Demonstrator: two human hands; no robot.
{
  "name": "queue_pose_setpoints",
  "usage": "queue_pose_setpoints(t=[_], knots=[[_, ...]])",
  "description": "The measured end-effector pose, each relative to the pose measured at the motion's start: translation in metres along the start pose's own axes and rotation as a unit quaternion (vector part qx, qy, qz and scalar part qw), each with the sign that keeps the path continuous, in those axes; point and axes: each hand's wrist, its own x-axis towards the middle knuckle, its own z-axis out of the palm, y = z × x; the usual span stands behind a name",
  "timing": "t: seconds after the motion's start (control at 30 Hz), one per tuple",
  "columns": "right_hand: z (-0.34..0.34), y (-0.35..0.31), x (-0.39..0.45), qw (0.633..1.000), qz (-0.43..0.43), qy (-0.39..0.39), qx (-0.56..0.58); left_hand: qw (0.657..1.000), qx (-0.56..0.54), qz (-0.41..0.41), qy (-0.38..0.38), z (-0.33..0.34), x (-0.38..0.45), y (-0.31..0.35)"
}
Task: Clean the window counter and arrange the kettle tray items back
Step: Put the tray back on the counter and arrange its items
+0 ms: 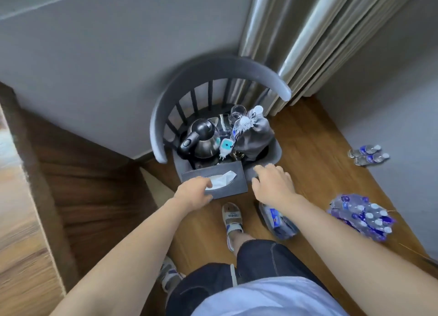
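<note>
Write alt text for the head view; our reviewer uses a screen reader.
The left hand grips a grey tissue box on a grey chair crowded with a kettle and glasses; the right hand reaches in alongside.

A grey chair [220,74] with a curved spindle back stands in the corner where the wall meets the beige curtain [308,36]. On the wooden floor [312,135] to its right, two small water bottles [368,154] lie side by side against the wall, and a shrink-wrapped pack of bottles [362,217] lies nearer. Another wrapped pack [280,223] lies beside a sandalled foot [233,223].
</note>
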Motion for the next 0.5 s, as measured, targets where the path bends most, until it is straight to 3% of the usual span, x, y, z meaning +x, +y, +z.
queue_pose_setpoints(t=[0.23, 0.5], knots=[[-0.049, 0.027, 0.097, 0.985, -0.019, 0.151, 0.078, 0.995, 0.096, -0.019, -0.01, 0.052, 0.059, 0.013], [-0.06, 0.028, 0.169, 0.987, -0.136, 0.074, -0.029, 0.984, 0.167, -0.054, -0.036, 0.081, 0.084, 0.017]])
